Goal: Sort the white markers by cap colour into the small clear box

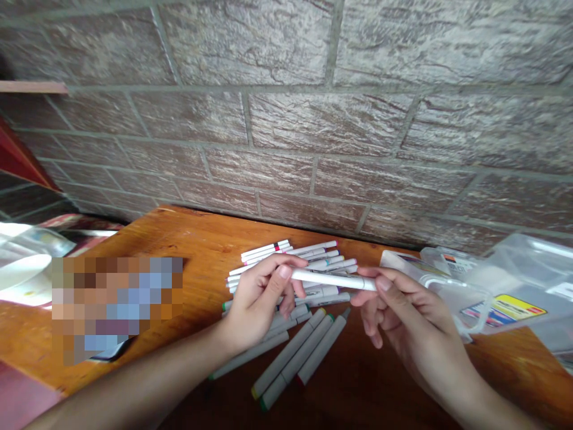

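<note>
A white marker pen (331, 279) is held level above the wooden table (188, 239). My left hand (262, 298) pinches its left end between thumb and fingers. My right hand (403, 310) pinches its right end the same way. Under and behind the hands lies a loose pile of several white markers (313, 254) with coloured caps. Three more markers (298, 355) lie side by side on the table just in front of the hands.
A clear plastic case (514, 286) with labels lies open at the right by the brick wall (286, 119). A blurred-out object (116, 304) and a plastic bag (27, 263) sit at the left.
</note>
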The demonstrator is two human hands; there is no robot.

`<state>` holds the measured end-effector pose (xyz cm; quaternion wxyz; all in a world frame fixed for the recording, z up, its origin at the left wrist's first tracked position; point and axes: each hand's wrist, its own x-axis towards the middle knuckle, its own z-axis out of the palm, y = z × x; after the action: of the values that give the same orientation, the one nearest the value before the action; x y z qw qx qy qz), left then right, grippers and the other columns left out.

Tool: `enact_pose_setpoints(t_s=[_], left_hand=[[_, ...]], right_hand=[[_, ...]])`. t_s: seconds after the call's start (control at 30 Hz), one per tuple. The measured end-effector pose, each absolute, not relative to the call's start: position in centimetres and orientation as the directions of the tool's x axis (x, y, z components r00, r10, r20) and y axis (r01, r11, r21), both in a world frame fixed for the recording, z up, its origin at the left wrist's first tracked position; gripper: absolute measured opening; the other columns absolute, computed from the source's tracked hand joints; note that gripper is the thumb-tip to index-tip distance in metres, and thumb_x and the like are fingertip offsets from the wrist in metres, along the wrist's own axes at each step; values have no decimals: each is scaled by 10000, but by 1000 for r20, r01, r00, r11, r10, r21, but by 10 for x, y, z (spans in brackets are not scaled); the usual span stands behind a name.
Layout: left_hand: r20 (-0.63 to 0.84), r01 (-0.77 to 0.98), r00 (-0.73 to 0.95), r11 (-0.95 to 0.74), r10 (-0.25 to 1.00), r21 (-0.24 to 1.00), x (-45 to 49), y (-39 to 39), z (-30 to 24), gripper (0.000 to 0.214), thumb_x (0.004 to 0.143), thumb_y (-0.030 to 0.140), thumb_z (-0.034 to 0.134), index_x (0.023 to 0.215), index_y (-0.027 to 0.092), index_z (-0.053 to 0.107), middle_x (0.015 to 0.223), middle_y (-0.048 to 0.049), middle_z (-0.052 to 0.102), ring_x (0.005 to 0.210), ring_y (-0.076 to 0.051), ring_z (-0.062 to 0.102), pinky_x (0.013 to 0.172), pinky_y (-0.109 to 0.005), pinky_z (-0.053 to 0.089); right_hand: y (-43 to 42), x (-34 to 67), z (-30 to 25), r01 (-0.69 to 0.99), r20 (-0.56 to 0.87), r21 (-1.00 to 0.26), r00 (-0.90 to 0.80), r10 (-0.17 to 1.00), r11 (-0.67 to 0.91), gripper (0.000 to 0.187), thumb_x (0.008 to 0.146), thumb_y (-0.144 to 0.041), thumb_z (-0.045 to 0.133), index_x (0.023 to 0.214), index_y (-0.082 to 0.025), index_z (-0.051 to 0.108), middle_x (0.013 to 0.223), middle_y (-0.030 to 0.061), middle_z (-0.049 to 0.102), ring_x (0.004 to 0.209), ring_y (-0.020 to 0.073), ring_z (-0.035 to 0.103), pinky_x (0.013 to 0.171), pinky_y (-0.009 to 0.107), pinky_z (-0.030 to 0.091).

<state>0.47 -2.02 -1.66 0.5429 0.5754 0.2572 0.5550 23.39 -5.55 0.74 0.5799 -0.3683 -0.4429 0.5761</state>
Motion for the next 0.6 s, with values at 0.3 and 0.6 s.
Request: enact_pose_setpoints(t_s=[0.3, 0.6], left_hand=[[266, -370, 251, -162, 931, 915, 5, -18, -13, 379, 1024, 476, 603, 1110, 123, 713, 718, -43, 708, 464, -95, 508, 434, -224, 462], [267, -213, 229, -220, 936, 952, 6, -19, -12, 299, 959, 424, 722, 1026, 133, 717, 674, -23, 716, 438, -87, 509, 440, -219, 455]], right_hand=[[-55, 232, 14, -380, -9, -924, -60, 998, -31, 326, 915, -466, 782, 1077, -184, 780, 831, 118, 820, 447, 156, 647, 354, 216, 498], [-54, 233, 3, -212, 150, -967, -40, 988, 138, 266, 903, -424, 818, 1022, -193, 757, 768, 72, 821, 448, 155, 687, 372, 212, 535]])
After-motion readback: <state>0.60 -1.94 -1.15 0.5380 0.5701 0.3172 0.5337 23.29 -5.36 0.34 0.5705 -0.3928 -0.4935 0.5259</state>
